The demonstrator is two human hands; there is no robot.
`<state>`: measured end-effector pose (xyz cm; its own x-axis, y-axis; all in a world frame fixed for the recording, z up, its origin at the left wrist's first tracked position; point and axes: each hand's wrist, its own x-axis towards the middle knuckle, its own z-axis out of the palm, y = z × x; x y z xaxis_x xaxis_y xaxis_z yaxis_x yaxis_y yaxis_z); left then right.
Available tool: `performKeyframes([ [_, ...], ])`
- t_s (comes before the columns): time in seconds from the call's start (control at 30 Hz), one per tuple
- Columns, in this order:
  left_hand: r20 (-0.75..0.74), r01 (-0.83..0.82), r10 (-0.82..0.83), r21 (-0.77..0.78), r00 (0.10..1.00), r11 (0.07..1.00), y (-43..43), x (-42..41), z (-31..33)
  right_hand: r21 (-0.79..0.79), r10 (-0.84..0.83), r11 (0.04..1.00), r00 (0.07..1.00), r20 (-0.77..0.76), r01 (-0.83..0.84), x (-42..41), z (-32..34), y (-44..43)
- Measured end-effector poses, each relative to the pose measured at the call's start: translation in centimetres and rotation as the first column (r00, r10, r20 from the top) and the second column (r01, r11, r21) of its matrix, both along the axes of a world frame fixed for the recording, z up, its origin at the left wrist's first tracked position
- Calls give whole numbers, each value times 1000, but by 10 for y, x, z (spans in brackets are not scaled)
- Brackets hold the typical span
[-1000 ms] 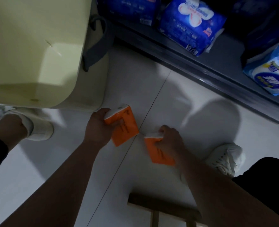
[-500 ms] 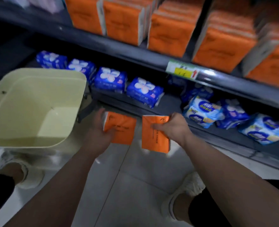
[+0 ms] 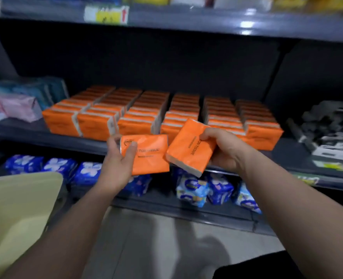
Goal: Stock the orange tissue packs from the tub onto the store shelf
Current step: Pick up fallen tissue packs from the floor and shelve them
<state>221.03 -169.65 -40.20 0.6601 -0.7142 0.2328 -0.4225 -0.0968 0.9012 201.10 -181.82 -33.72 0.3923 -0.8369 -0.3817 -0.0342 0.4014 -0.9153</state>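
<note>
My left hand (image 3: 119, 164) grips an orange tissue pack (image 3: 149, 156) with its printed face toward me, thumb across the front. My right hand (image 3: 225, 150) holds a second orange tissue pack (image 3: 188, 150), tilted, with its white end pointing down. Both packs hover just in front of the middle shelf (image 3: 35, 135), where several rows of orange packs (image 3: 138, 115) stand side by side. The pale yellow tub (image 3: 17, 214) sits at the lower left; its visible inside shows no packs.
Pink and teal packs (image 3: 15, 105) lie left of the orange rows, grey and black goods (image 3: 331, 129) to the right. Blue flowered packs (image 3: 59, 168) fill the bottom shelf. A shelf with a yellow price tag (image 3: 107, 16) runs overhead. Tiled floor (image 3: 156, 248) lies below.
Both hands lifted the orange packs from the floor up to the middle shelf's front. My view swung up from the floor to the shelves.
</note>
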Motion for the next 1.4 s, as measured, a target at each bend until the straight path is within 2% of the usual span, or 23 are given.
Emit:
performKeyframes([
  [0.1, -2, 78, -78, -59, 997, 995, -39, -29, 35, -80, -104, 991, 995, -6, 103, -30, 27, -18],
  [0.23, -70, 152, -158, -86, 985, 985, -95, -63, 65, -231, -366, 909, 930, -39, 348, -76, 50, -49],
  [0.33, -100, 209, -216, -76, 971, 975, -132, -86, 77, -297, -470, 853, 878, -85, 428, -115, 56, -75],
  [0.47, -123, 398, -401, -52, 908, 916, -167, -134, 91, -306, -561, 802, 823, -91, 513, -161, 58, -101],
  [0.57, -50, 508, -507, 26, 861, 861, -192, -164, 91, -276, -616, 765, 786, -53, 582, -190, 59, -114],
  [0.73, 163, 579, -597, 143, 786, 802, -226, -205, 85, -285, -688, 694, 726, 10, 662, -225, 58, -125],
  [1.03, 383, 533, -663, 397, 644, 747, -252, -226, 62, -333, -709, 673, 704, -40, 660, -247, 39, -137],
  [1.4, 628, 352, -579, 460, 520, 815, -266, -224, 41, -374, -626, 743, 773, -98, 554, -238, 24, -143],
])
